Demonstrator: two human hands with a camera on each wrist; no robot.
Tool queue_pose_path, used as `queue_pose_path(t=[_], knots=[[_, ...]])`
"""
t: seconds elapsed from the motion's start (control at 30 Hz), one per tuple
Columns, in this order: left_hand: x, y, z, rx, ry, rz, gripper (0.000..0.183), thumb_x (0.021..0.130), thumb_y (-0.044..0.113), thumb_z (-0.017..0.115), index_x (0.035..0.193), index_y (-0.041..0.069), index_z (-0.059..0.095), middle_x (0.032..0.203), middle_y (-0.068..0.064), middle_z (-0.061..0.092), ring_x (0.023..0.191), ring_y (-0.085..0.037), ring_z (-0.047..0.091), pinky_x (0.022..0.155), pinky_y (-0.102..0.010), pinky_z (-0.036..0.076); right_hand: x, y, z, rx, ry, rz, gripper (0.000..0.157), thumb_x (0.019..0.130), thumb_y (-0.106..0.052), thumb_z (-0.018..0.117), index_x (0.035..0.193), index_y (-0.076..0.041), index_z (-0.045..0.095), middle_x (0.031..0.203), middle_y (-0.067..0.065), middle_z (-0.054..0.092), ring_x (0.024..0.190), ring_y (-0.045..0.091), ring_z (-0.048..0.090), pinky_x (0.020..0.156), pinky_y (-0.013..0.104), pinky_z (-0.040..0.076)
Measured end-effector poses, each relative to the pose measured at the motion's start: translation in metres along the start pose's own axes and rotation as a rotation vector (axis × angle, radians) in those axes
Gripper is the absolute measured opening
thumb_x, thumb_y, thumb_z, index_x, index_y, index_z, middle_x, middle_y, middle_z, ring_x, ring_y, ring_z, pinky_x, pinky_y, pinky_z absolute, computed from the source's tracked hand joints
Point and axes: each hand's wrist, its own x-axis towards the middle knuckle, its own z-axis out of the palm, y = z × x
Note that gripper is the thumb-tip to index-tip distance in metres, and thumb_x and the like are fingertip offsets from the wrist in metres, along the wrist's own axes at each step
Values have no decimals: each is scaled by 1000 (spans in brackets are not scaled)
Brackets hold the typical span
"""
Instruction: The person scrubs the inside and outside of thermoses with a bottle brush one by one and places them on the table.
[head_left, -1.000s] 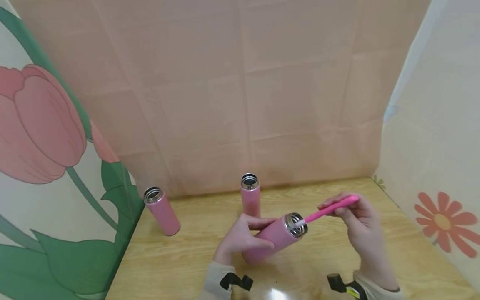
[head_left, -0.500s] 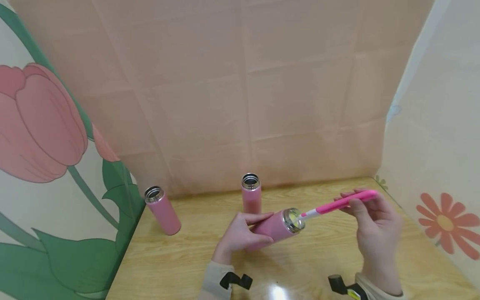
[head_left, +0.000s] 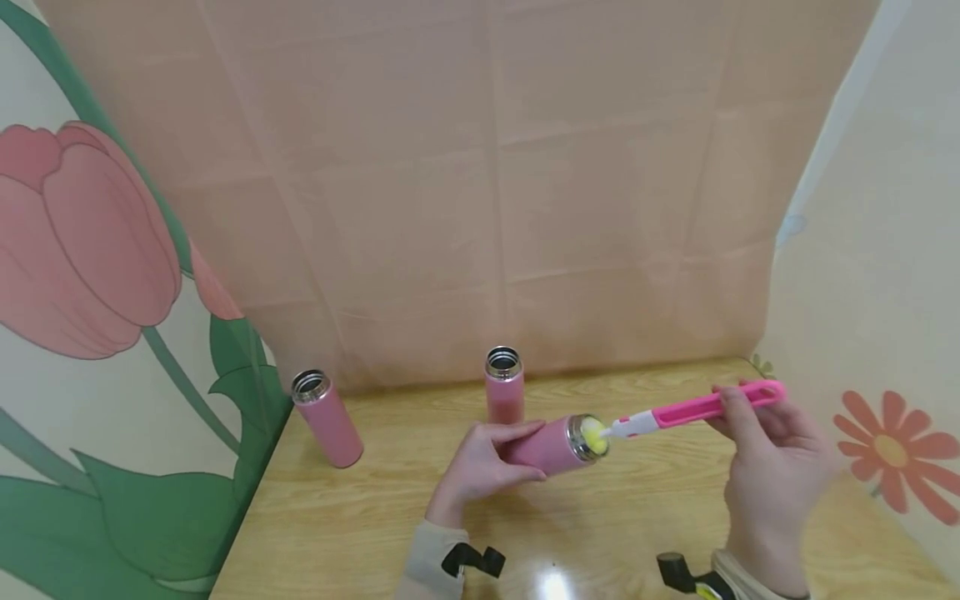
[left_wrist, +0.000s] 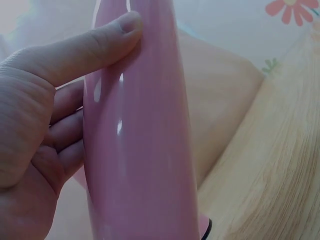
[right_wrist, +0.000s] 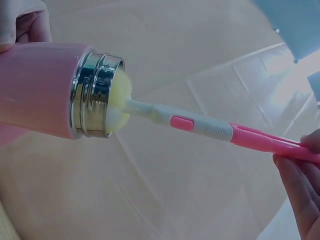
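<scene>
My left hand (head_left: 483, 467) grips a pink metal bottle (head_left: 543, 447) round its body, thumb along the near side. The bottle is tilted, its bare silver mouth (right_wrist: 97, 95) facing right. In my right hand (head_left: 776, 467) the pink end of a bottle brush (head_left: 697, 408) is pinched between thumb and fingers. Its yellow sponge head (right_wrist: 120, 97) sits in the mouth, bulging partly out of the rim; the deeper part is hidden inside. A white shaft with a pink button (right_wrist: 182, 123) joins sponge and handle.
Two more pink bottles without lids stand upright on the wooden table (head_left: 360, 533): one at the back left (head_left: 330, 421), one behind the held bottle (head_left: 505, 387). A peach sheet (head_left: 480, 208) hangs along the back, and flower-patterned panels (head_left: 892, 450) flank the table.
My right hand has drawn the brush outward to the right, so the yellow sponge now shows at the mouth. The held bottle has risen slightly and turned nearer to level.
</scene>
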Motion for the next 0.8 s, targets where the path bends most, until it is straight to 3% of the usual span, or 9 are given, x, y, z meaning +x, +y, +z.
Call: queue_pose_path(t=[0.17, 0.3, 0.4, 0.5, 0.67, 0.73, 0.8], knots=[[-1, 2, -1, 4, 7, -5, 66, 76, 19, 100, 137, 23, 75, 135, 9, 72, 121, -15, 69, 103, -34, 55, 1, 0, -2, -29, 14, -13, 36, 86, 7, 85, 109, 26, 66, 94, 26, 78, 79, 26, 80, 72, 39, 61], [-2, 0, -1, -24, -4, -27, 64, 77, 22, 99, 137, 26, 75, 135, 11, 72, 121, -15, 69, 102, -34, 56, -1, 1, -3, -15, -96, -72, 32, 91, 11, 77, 114, 27, 62, 98, 26, 78, 83, 27, 79, 77, 38, 62], [-3, -2, -3, -38, -1, -31, 63, 77, 21, 100, 135, 26, 76, 134, 10, 72, 120, -16, 69, 102, -34, 56, 0, 7, -5, 119, -255, -120, 22, 96, 20, 63, 114, 30, 56, 99, 27, 77, 87, 31, 79, 82, 38, 63], [-4, -3, -6, -45, 3, -28, 63, 76, 20, 100, 134, 24, 77, 133, 9, 73, 118, -17, 70, 101, -35, 57, 3, 14, -7, 329, -443, -131, 14, 98, 26, 52, 111, 31, 50, 100, 32, 73, 92, 37, 78, 88, 43, 62], [-6, -2, -10, -69, -19, -42, 62, 76, 18, 100, 134, 23, 77, 134, 6, 73, 118, -19, 70, 102, -36, 57, 11, 24, -5, 593, -760, -117, 8, 102, 22, 47, 107, 28, 49, 105, 37, 68, 105, 45, 74, 98, 49, 60], [-7, -2, -12, -72, -39, -45, 62, 76, 17, 100, 133, 22, 78, 132, 6, 74, 118, -18, 70, 101, -36, 57, 13, 26, -3, 652, -901, -126, 6, 104, 20, 46, 106, 26, 49, 109, 37, 68, 111, 45, 72, 104, 49, 57], [-8, -2, -14, -62, -63, -39, 61, 75, 18, 99, 132, 22, 78, 129, 7, 75, 116, -17, 70, 100, -36, 56, 14, 28, -1, 643, -1053, -166, 6, 105, 19, 45, 106, 23, 49, 113, 35, 69, 118, 43, 69, 109, 47, 54]])
